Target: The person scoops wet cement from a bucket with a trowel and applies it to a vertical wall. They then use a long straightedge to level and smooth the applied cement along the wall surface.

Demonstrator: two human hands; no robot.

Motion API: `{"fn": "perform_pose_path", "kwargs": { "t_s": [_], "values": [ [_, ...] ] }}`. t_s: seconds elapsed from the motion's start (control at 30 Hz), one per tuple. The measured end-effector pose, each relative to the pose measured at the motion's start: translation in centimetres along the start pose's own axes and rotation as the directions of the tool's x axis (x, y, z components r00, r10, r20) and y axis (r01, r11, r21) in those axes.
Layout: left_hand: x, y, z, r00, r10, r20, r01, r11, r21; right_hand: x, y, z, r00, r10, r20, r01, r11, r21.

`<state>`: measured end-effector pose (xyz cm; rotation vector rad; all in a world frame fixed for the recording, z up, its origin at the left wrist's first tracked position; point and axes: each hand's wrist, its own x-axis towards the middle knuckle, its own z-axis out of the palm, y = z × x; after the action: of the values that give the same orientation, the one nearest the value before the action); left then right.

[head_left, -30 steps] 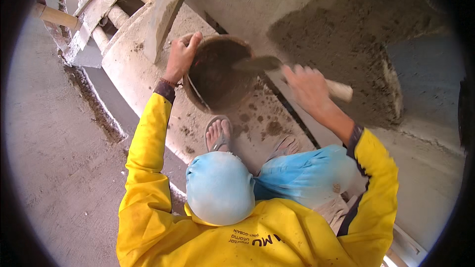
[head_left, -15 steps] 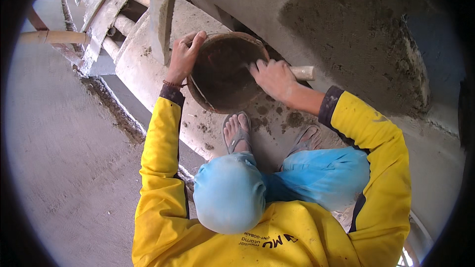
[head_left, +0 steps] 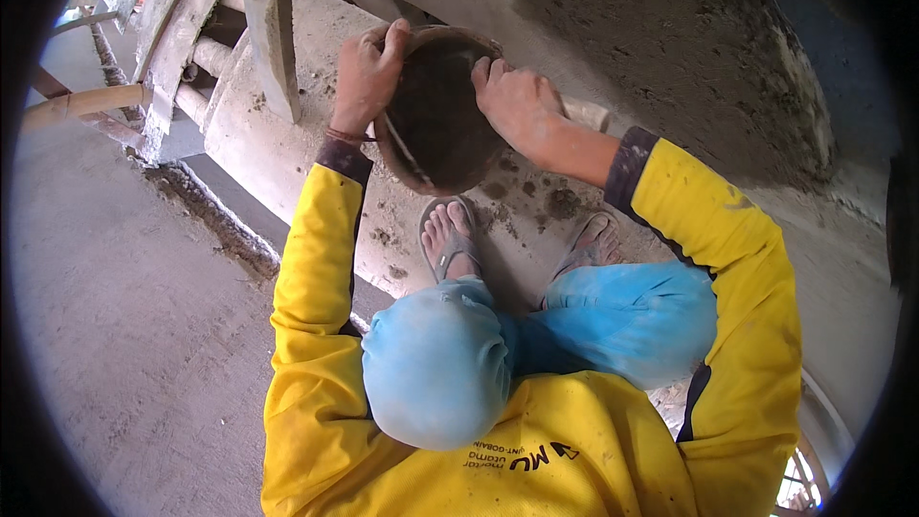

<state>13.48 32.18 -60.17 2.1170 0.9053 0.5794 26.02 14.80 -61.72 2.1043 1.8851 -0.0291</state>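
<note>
A round, dirt-caked bucket [head_left: 442, 185] sits on the pale board by my feet, its dark inside in shadow. Its thin wire handle [head_left: 409, 150] hangs along the left side of the opening. My left hand [head_left: 371, 77] clasps the bucket's upper left rim, thumb pointing up. At the right side of the opening, my right hand [head_left: 522, 105] is wrapped round a trowel [head_left: 587, 115], of which mainly the thick pale handle shows. The trowel's blade is hidden by the hand and the bucket's shadow. What lies at the bucket's bottom is too dark to tell.
Beneath my sandalled feet [head_left: 450, 235], the board [head_left: 316, 172] carries dark mortar splatters [head_left: 562, 202]. An upright post [head_left: 271, 29] stands left of the bucket. A wall with a dark wet patch [head_left: 670, 57] rises at right. Bamboo poles [head_left: 86, 107] and planks [head_left: 182, 43] lie at upper left.
The view has shifted slightly. The bucket appears narrower and more tipped, with my left hand still on its rim. My right hand, holding the trowel, has moved up and a little left.
</note>
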Motion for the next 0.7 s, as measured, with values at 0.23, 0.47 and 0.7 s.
{"fn": "perform_pose_path", "kwargs": {
  "t_s": [0.23,0.47,0.7],
  "values": [
    [-1.5,2.5,2.7,0.996,0.031,-0.080,-0.028,0.999,0.029,-3.1,-0.7,1.9,0.858,-0.362,0.365,0.141,0.849,0.510],
    [-3.0,-0.1,-0.1,0.966,-0.124,-0.228,0.125,0.992,-0.010,-4.5,2.7,0.0,0.772,-0.529,0.351,-0.285,0.207,0.936],
    [-3.2,-3.6,-0.6,0.925,-0.227,-0.303,0.237,0.972,-0.005,-7.8,9.9,-5.7,0.802,-0.475,0.362,-0.570,-0.424,0.704]
  ]
}}
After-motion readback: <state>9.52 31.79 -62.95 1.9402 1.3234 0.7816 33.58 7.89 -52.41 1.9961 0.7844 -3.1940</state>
